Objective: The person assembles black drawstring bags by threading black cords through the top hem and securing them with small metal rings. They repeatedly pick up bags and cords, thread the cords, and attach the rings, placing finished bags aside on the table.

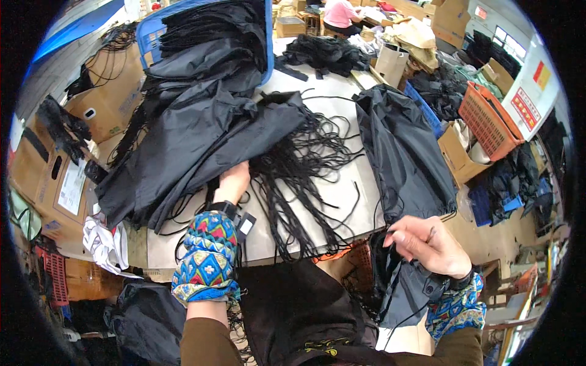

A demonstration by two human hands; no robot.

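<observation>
My left hand (pixel 235 182) reaches in under the edge of a black fabric bag (pixel 201 146) on top of a pile, and the cloth hides its fingers. Beside it, a thick bunch of black cords (pixel 299 195) spreads over the table and hangs off the front edge. At the right, my right hand (pixel 430 247) is closed in a pinch, with a dark bit of cord (pixel 433 232) showing between its fingers. Just beyond that hand lies a black drawstring bag (pixel 406 152), flat on the table's right side. More black cloth (pixel 403 287) hangs below the edge there.
A blue plastic basket (pixel 269 46) holds the heaped bags at the back left. Cardboard boxes (pixel 52 177) stand left of the white table (pixel 329 85). An orange crate (pixel 488 119) is at the right. Far back, a person in pink (pixel 342 13) sits at another table.
</observation>
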